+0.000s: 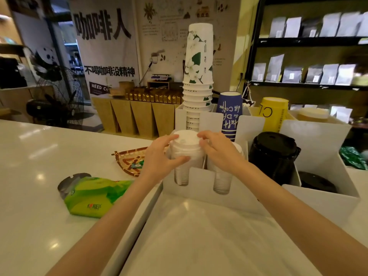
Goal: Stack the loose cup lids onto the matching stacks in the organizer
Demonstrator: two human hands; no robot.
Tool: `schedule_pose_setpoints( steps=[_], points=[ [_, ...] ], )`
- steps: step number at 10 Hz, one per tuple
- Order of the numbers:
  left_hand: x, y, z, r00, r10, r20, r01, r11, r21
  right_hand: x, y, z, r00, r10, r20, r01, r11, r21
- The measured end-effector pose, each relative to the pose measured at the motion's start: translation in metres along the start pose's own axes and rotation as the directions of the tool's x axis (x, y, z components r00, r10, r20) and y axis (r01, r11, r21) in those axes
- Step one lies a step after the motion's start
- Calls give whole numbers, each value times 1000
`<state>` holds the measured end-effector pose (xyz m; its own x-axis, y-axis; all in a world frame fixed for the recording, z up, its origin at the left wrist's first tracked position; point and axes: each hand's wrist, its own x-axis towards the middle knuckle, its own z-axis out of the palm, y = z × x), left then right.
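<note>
A white organizer [201,188] stands on the counter. In its front left slot rises a stack of white lids [186,148]. My left hand [159,156] clasps the stack's left side, thumb across its front. My right hand [217,150] holds the stack's right side, fingers on the top lid's rim. A second white lid stack [222,183] sits in the slot to the right, mostly hidden behind my right hand. A stack of black lids [273,152] fills the slot further right, and a lower black stack [316,181] lies beyond it.
Behind the lids stand a tall white-and-green cup stack [198,76], a blue cup stack [229,114] and a yellow cup stack [273,114]. A green packet [91,196] and a woven tray [129,159] lie on the counter to the left.
</note>
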<state>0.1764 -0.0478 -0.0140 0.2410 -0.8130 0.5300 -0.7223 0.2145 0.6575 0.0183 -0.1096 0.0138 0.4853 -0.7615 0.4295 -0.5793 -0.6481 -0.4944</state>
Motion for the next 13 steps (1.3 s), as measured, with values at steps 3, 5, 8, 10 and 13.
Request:
schedule_pose_setpoints(
  steps=[3, 5, 8, 10, 13],
  points=[
    [2, -19, 12, 999, 39, 11, -40, 981, 189, 6, 7, 6, 988, 2, 152, 50, 941, -336],
    [3, -22, 17, 998, 61, 5, -60, 976, 207, 6, 1, 4, 983, -9, 184, 88, 901, -425],
    [7, -18, 8, 980, -2, 197, -53, 961, 272, 2, 3, 7, 970, -19, 244, 163, 791, -589],
    [5, -17, 10, 977, -11, 211, -64, 938, 341, 3, 3, 10, 968, -64, 244, 213, 726, -654],
    [47, 31, -12, 822, -266, 504, -22, 869, 495, -53, -33, -80, 974, -128, -189, 155, 978, 136]
  ],
)
